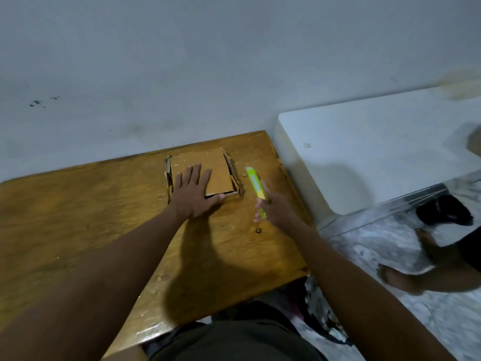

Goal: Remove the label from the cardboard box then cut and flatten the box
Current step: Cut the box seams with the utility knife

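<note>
A small brown cardboard box (pixel 208 168) lies squashed low on the wooden table (pixel 78 217), near its far edge, with its side walls splayed out. My left hand (pixel 194 195) presses flat on the box's near left part, fingers spread. Just right of the box, my right hand (pixel 273 204) grips a lime-green and yellow utility knife (pixel 253 182) that points away from me. I cannot tell whether the blade is out. No label shows on the box.
A white wall stands right behind the table. A white slab (pixel 364 157) sits to the right on a marbled floor (pixel 390 256). Another person's bare feet (pixel 400 278) rest on that floor at the far right. Small crumbs of cardboard lie on the tabletop.
</note>
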